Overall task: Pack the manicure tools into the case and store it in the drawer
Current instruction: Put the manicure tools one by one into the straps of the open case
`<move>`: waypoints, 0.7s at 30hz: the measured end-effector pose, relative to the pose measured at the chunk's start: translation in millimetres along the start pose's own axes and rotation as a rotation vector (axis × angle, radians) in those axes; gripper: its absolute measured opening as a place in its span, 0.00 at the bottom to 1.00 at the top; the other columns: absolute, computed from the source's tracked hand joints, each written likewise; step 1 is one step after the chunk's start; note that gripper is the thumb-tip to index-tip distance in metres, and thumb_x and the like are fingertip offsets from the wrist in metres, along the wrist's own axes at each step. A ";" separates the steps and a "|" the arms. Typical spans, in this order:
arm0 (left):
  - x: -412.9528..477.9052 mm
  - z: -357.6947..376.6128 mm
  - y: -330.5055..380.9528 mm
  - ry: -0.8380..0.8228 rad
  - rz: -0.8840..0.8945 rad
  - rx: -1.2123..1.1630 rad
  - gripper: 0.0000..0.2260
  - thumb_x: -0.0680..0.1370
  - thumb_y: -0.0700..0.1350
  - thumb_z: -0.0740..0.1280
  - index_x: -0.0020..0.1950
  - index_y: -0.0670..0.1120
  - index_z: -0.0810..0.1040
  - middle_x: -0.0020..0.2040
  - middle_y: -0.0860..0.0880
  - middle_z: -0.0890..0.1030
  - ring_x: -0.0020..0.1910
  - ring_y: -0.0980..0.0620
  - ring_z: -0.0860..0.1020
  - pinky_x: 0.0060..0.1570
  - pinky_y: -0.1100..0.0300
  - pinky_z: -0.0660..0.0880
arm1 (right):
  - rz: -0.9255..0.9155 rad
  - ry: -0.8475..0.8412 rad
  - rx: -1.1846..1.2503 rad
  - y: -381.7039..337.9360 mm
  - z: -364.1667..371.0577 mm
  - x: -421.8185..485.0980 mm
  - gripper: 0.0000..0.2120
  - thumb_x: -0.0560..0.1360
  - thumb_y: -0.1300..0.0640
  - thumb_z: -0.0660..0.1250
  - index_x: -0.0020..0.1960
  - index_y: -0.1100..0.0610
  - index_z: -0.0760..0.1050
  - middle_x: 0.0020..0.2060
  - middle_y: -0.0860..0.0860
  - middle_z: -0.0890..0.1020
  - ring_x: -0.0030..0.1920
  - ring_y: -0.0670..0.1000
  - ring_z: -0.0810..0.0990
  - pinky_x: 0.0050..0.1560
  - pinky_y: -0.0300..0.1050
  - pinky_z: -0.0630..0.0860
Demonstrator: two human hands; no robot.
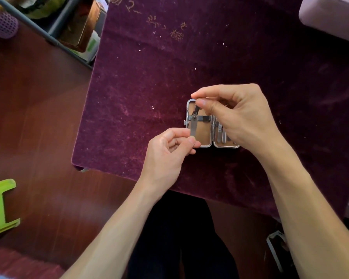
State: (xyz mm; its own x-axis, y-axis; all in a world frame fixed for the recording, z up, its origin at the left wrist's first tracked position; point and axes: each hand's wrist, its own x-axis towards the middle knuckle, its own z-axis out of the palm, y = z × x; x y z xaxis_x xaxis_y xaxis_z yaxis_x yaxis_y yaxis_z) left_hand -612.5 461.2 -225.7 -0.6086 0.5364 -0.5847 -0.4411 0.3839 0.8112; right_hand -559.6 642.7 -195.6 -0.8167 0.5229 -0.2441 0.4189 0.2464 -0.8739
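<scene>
A small metal-rimmed manicure case (205,135) lies open on the purple velvet cloth, tan lining up. In its left half a pair of small scissors (194,121) sits under a dark elastic strap. My left hand (169,150) pinches the lower tip of the scissors. My right hand (236,115) pinches the upper end of the scissors with thumb and forefinger, near the case's top rim. The right half holds several slim steel tools (222,133), partly hidden by my right hand.
The velvet-covered table (149,97) ends at its near edge just below the case. A dark wooden floor lies to the left, with a green plastic stool (0,206) at lower left. A shelf rack with boxes (77,27) stands upper left; a pale box (330,15) upper right.
</scene>
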 end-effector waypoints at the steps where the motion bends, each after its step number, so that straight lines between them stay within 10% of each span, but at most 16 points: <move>1: -0.3 0.1 -0.6 -0.002 -0.001 -0.001 0.07 0.82 0.41 0.70 0.59 0.44 0.82 0.46 0.49 0.89 0.43 0.56 0.86 0.48 0.67 0.80 | -0.001 -0.011 0.001 0.1 -0.6 0.3 0.07 0.80 0.58 0.75 0.55 0.47 0.88 0.46 0.43 0.89 0.49 0.43 0.89 0.55 0.51 0.85; 14: 6.4 3.1 3.2 0.079 0.181 0.188 0.10 0.80 0.50 0.72 0.61 0.57 0.80 0.46 0.53 0.87 0.43 0.56 0.83 0.44 0.68 0.76 | -0.084 0.045 -0.041 3.3 -14.0 21.7 0.07 0.80 0.58 0.75 0.57 0.49 0.87 0.42 0.45 0.88 0.43 0.47 0.87 0.49 0.54 0.84; 21: 14.0 -7.4 -22.7 0.156 0.406 0.833 0.35 0.74 0.62 0.74 0.77 0.49 0.70 0.73 0.55 0.73 0.70 0.55 0.69 0.69 0.59 0.63 | -0.060 0.130 -0.073 20.3 -4.4 35.2 0.07 0.80 0.57 0.75 0.57 0.50 0.88 0.42 0.44 0.87 0.42 0.46 0.86 0.47 0.55 0.84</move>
State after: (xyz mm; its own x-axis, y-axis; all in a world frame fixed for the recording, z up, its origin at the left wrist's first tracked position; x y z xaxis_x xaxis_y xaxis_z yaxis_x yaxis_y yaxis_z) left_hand -615.9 454.4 -252.3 -0.7203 0.6639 -0.2013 0.4019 0.6358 0.6589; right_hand -578.1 669.7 -220.1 -0.7848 0.6056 -0.1314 0.4021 0.3363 -0.8516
